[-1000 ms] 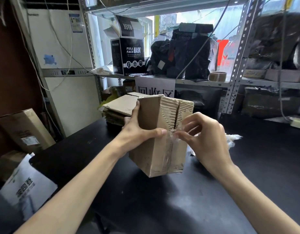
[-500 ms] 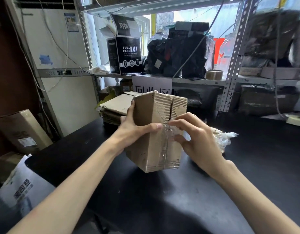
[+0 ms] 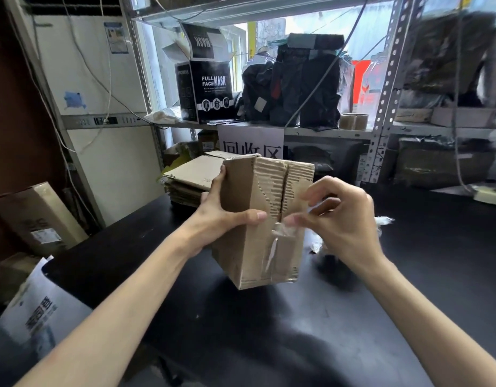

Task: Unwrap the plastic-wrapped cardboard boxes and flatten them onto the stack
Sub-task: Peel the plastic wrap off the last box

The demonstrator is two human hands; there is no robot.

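A worn brown cardboard box (image 3: 241, 247) stands tilted on one corner over the black table (image 3: 408, 275) in the middle of the view. My left hand (image 3: 221, 210) grips its left side, thumb across the front face. My right hand (image 3: 338, 219) pinches a strip of clear tape (image 3: 280, 233) that runs down the box's front seam. The upper front shows torn, bare corrugation. Behind the box at the left lies the stack of flattened cardboard (image 3: 191, 174). Crumpled clear plastic wrap (image 3: 380, 222) lies on the table behind my right hand.
A metal shelf (image 3: 325, 132) runs behind the table with a black face-mask box (image 3: 205, 93), dark bags, a tape roll (image 3: 352, 121) and a paper sign (image 3: 251, 143). A long carton (image 3: 37, 216) and a white printed bag (image 3: 37, 308) sit at the left below the table edge.
My right hand has worked along the tape on the seam and now pulls its loose end outward to the right. The box has shifted slightly; my left hand keeps its grip.
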